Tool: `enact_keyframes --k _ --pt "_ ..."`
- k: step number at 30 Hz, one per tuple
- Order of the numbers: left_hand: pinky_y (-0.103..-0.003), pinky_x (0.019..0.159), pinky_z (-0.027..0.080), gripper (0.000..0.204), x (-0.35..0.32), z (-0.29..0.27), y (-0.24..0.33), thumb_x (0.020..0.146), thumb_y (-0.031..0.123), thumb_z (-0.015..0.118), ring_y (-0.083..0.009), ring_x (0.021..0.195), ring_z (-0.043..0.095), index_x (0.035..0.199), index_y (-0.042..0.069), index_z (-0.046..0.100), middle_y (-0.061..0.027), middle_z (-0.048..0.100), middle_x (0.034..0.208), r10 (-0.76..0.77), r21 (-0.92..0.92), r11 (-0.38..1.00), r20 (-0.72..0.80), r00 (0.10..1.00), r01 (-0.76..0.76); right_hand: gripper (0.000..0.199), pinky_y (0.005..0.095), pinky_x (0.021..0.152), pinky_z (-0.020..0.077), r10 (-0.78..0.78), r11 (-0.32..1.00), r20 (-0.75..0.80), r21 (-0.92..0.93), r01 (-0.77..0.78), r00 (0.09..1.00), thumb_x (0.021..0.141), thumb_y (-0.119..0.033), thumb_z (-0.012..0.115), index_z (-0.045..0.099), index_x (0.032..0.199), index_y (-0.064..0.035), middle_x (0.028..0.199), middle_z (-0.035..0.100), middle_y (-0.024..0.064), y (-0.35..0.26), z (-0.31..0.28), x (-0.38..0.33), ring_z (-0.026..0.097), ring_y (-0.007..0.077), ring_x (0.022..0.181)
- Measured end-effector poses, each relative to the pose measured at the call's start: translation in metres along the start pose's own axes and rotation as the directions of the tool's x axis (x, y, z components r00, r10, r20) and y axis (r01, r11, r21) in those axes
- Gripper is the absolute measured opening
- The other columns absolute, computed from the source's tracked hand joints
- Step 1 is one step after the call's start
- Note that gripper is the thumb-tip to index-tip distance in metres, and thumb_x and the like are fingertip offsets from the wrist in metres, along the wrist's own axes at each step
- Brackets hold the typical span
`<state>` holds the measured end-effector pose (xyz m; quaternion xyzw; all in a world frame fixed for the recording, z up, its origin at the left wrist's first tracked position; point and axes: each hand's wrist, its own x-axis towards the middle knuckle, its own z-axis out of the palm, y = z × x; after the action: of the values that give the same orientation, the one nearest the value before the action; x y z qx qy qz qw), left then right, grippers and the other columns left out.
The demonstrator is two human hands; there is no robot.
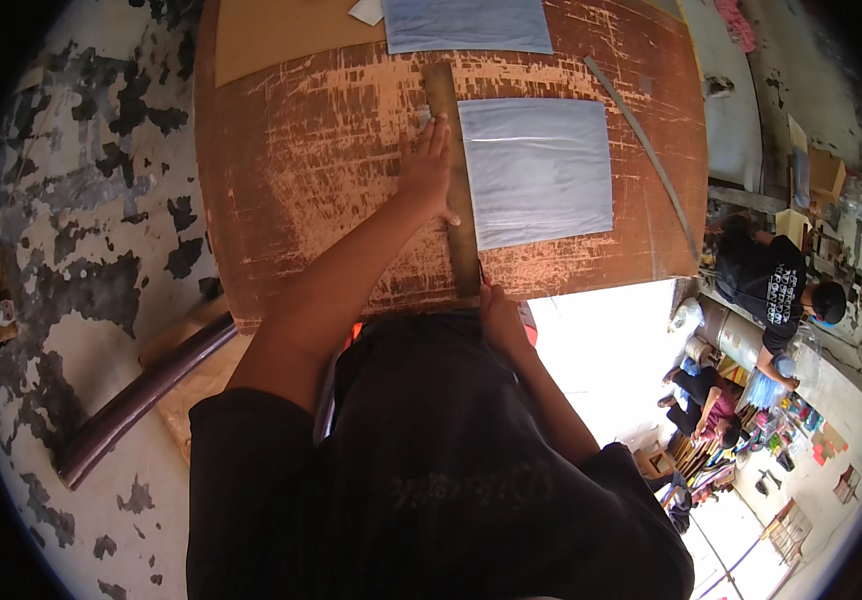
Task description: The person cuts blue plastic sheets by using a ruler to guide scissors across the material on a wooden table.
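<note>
A long flat straightedge (462, 205) lies across the scratched brown work board (321, 190). It runs along the left edge of a shiny grey-blue sheet (539, 172). My left hand (428, 168) presses on the straightedge from its left side, fingers stretched out and thumb spread across it. Close to the near end of the straightedge, my right hand (497, 310) is closed around a small, thin cutter (484, 281) with some red on it. Its tip points away from me, beside the straightedge's right edge. Most of the cutter is hidden in my fingers.
Another grey-blue sheet (466, 25) and a tan board (296, 38) lie at the far side. A narrow grey strip (641, 150) rests at the right. Left of the board leans a dark roll (146, 400). Two people (776, 285) work among clutter at the right.
</note>
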<state>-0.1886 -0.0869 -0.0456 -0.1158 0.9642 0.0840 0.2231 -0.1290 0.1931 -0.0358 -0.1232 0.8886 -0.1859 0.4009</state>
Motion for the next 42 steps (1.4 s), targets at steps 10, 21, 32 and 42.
enact_keyframes --k 10,21,32,42 --pt "-0.065 0.125 0.023 0.167 -0.001 0.0 0.0 0.048 0.077 0.093 -0.0359 0.164 0.007 0.166 -0.007 0.011 -0.0233 -0.001 0.176 -0.019 0.05 0.999 -0.004 1.0 0.02 0.061 0.0604 0.08 0.0506 -0.364 0.93 -0.224 -0.043 0.364 0.904 0.115 -0.043 0.035 0.062 0.092 0.0064 0.093 0.066 0.0365 -0.086 -0.074 0.114 0.063 0.0575 0.097" --pt "-0.064 0.126 0.024 0.163 -0.002 0.0 0.0 0.049 0.074 0.094 -0.0361 0.164 0.007 0.166 -0.007 0.013 -0.0239 0.0 0.176 -0.008 0.016 1.0 -0.004 1.0 0.008 0.03 0.0549 0.08 0.0603 -0.456 0.845 -0.028 -0.326 0.423 0.89 0.106 -0.019 0.048 0.061 0.113 0.0066 0.1 0.071 0.0327 -0.174 -0.082 0.233 0.073 0.0497 0.094" --pt "-0.065 0.126 0.02 0.163 -0.004 -0.001 -0.002 0.052 0.077 0.091 -0.0336 0.165 0.003 0.168 -0.004 0.01 -0.0211 -0.004 0.177 -0.05 0.046 0.998 0.046 0.998 0.048 0.061 0.0636 0.088 0.0509 -0.178 0.984 -0.061 -0.005 0.178 0.982 0.114 -0.046 0.032 0.061 0.114 0.0078 0.103 0.067 0.0426 -0.063 -0.026 0.082 0.064 0.0607 0.104" --pt "-0.065 0.126 0.022 0.167 0.0 0.004 -0.001 0.048 0.075 0.093 -0.0338 0.164 0.008 0.166 -0.007 0.009 -0.022 -0.001 0.177 -0.011 0.003 1.0 -0.022 1.0 0.011 0.054 0.0609 0.091 0.0507 -0.174 0.963 0.191 -0.173 0.208 0.966 0.114 -0.04 0.036 0.063 0.115 0.0068 0.104 0.069 0.0372 -0.004 -0.03 0.008 0.065 0.0571 0.104"
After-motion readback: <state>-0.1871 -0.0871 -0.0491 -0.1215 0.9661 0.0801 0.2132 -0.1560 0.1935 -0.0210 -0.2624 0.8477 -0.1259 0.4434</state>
